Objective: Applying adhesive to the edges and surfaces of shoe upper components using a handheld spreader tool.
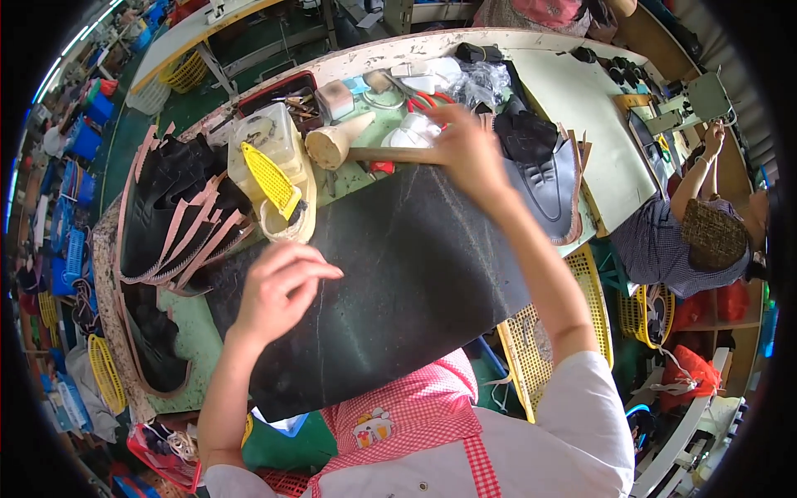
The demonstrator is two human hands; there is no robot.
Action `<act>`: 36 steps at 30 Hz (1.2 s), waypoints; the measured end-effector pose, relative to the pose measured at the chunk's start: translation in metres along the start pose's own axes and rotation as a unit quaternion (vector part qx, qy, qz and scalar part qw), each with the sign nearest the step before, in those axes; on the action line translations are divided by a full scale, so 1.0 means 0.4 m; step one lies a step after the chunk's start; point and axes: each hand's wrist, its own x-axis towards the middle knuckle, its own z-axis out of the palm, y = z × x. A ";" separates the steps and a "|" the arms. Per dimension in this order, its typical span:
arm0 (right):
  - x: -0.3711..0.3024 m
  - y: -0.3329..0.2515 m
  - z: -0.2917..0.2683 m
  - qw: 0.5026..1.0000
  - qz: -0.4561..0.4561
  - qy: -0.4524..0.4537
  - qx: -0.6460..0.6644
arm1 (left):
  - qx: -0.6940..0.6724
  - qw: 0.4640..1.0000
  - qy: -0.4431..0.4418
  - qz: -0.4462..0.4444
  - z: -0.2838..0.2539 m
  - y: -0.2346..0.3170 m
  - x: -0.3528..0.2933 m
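White shirt [531,440] is nearest. Beyond the black board [390,274], the mallet [382,154] is amid the counter's [198,365] clutter; the blurred right hand [469,149] meets its handle, grip unclear. The left hand [281,286] hovers loosely open, empty. A firm handle-end hold should aid control.

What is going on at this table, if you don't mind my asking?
Someone in a pink checked apron is working at a cluttered table. Their right hand, motion-blurred, is at the end of a wooden handle; whether it grips is unclear. Their left hand is loosely curled over a black board, with nothing visible in it. Black pieces with pink strips lie in a pile to the left.
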 end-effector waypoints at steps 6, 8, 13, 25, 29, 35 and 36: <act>-0.190 0.617 -0.472 0.833 0.150 0.405 -0.345 | -0.258 0.936 -0.187 -0.148 0.147 0.022 -0.001; -0.208 0.569 -0.440 0.891 0.257 0.348 -0.136 | -0.291 0.911 -0.229 -0.179 0.192 0.012 0.028; -0.188 0.466 -0.456 0.886 0.403 0.098 0.206 | -0.492 0.791 -0.225 -0.286 0.385 0.040 0.152; -0.500 0.270 -0.272 0.782 0.372 -0.146 0.478 | -0.633 0.715 0.030 -0.297 0.424 0.091 0.203; -0.552 0.124 -0.298 0.736 0.266 -0.529 0.329 | -0.463 0.817 -0.032 -0.342 0.282 0.031 0.009; -0.523 0.215 -0.401 0.896 0.391 -0.099 0.184 | -0.403 0.816 -0.013 -0.415 0.109 0.052 -0.083; -0.519 0.205 -0.385 0.895 0.392 -0.101 0.185 | -0.400 0.820 0.001 -0.409 0.111 0.051 -0.086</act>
